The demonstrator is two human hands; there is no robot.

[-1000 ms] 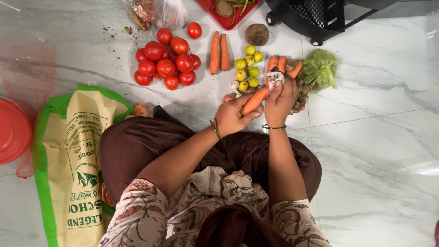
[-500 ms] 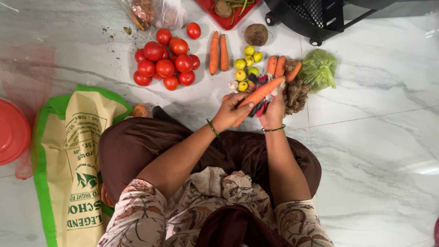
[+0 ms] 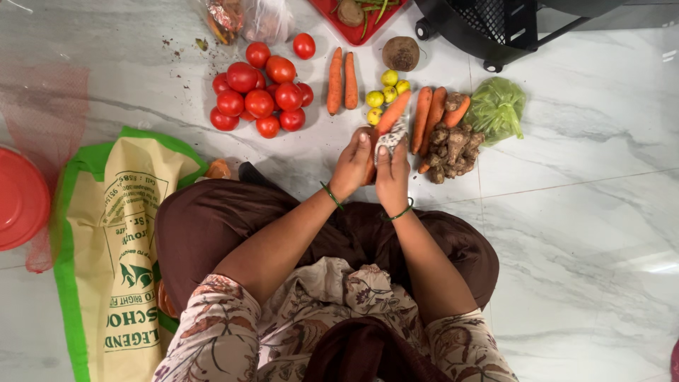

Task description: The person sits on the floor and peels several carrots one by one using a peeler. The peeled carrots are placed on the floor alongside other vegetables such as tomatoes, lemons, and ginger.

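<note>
I sit on a white marble floor. My left hand (image 3: 351, 165) grips the lower end of an orange carrot (image 3: 391, 114) that points up and away from me. My right hand (image 3: 392, 172) presses a small patterned cloth (image 3: 390, 136) against the carrot's middle. Just past the carrot lie small yellow-green limes (image 3: 385, 93). Right of my hands lie more carrots (image 3: 430, 112) and a heap of ginger roots (image 3: 450, 147).
A pile of red tomatoes (image 3: 259, 95) lies at upper left, two carrots (image 3: 342, 80) beside it. A round brown root (image 3: 401, 53), a green leafy bundle in plastic (image 3: 497, 107), a red tray (image 3: 364, 14), a black basket (image 3: 495, 25), a green-edged sack (image 3: 113, 247), a red bowl (image 3: 18, 198).
The carrot has swung from nearly flat to pointing steeply away from me. My hands have drawn closer together, and the cloth now sits on the carrot's middle.
</note>
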